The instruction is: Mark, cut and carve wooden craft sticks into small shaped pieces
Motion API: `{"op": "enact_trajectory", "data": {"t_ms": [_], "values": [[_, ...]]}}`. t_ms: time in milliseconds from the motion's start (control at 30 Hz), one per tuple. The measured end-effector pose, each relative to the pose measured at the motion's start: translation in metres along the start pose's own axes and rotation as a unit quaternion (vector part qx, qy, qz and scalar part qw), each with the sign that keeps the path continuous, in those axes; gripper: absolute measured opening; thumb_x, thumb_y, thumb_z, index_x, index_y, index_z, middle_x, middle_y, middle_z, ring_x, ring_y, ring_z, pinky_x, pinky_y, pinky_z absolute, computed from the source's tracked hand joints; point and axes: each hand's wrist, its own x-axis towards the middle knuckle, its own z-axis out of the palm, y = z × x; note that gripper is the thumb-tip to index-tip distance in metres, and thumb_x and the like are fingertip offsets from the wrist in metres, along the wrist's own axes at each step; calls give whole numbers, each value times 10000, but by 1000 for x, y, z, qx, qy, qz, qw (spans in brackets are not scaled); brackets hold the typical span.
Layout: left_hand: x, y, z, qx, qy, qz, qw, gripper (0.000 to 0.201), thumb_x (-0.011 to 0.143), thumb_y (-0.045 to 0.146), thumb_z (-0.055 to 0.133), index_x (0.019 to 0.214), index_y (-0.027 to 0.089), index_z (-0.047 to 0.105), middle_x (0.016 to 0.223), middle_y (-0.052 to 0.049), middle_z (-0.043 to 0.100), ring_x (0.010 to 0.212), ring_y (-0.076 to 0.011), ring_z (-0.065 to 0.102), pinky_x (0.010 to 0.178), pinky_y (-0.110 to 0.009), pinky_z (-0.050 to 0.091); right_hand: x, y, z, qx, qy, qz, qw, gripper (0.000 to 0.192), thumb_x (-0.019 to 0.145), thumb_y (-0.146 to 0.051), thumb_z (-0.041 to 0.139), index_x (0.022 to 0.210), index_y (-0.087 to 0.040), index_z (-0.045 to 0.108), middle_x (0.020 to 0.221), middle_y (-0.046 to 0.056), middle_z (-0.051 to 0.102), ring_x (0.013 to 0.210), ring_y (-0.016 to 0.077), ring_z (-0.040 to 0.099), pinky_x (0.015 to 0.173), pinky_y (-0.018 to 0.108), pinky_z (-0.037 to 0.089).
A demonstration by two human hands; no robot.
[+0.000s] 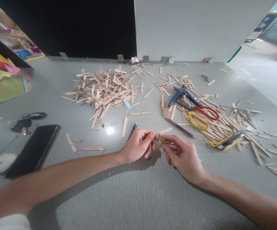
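Yellowish little piece (162, 139), too small to say what exactly, is pinched between the thumb and first finger of the right hand (184, 157), with its far end poking out toward the left hand (138, 145). Over there, thumb and fingertips are pressed together right by that end; whether anything is gripped between them can't be told. It'd probably be felt as light and stiff, maybe a bit slick, so it's best taken by the sides near the middle. Not likely to be snapped, but easily dropped tbh. Just beyond the left fingers a black pen (133, 128) is partly covered, and farther out past the right ones scissors (196, 108) can be seen on loose wooden sticks (221, 123).
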Motion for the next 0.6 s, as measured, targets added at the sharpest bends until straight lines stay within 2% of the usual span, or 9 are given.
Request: {"op": "enact_trajectory", "data": {"t_ms": [167,233,300,400,500,600], "values": [[0,-2,3,-15,-9,9,1000,438,1061,509,539,778,176,580,589,47,591,335,-38,448,364,-165,327,-2,0,2,-46,34,-56,997,195,982,-255,636,1123,-176,747,670,-20,664,495,99,573,475,225,484],[-2,-4,6,3,5,19,1000,445,1076,510,501,783,183,575,583,47,586,335,-47,449,367,-176,330,-3,-1,3,-32,28,-30,999,202,983,-286,637,1128,-181,731,651,-26,658,465,98,557,442,220,464],[-5,-8,10,60,45,43,996,439,1097,482,462,781,195,561,567,49,574,349,-62,464,378,-185,326,-5,-4,5,10,1,34,999,224,990,-353,643,1132,-189,696,569,-61,602,397,96,517,381,206,417],[-11,-13,15,199,106,126,966,386,1114,398,453,792,207,549,557,55,549,413,-78,485,440,-196,344,-8,-9,9,81,-20,114,990,284,979,-469,675,1101,-215,634,565,-79,583,360,103,529,342,201,425],[-14,-16,18,262,121,187,939,318,1115,360,459,843,216,541,642,40,600,484,-88,510,508,-212,382,-11,-12,13,110,-3,115,987,339,957,-536,708,1071,-232,610,709,-37,652,426,115,606,364,222,505],[-14,-14,19,241,94,161,952,299,1136,379,415,893,229,504,607,63,580,469,-100,517,530,-223,404,-12,-10,15,92,-3,89,992,318,991,-529,674,1092,-235,605,666,-43,651,453,128,622,393,228,533]]}}
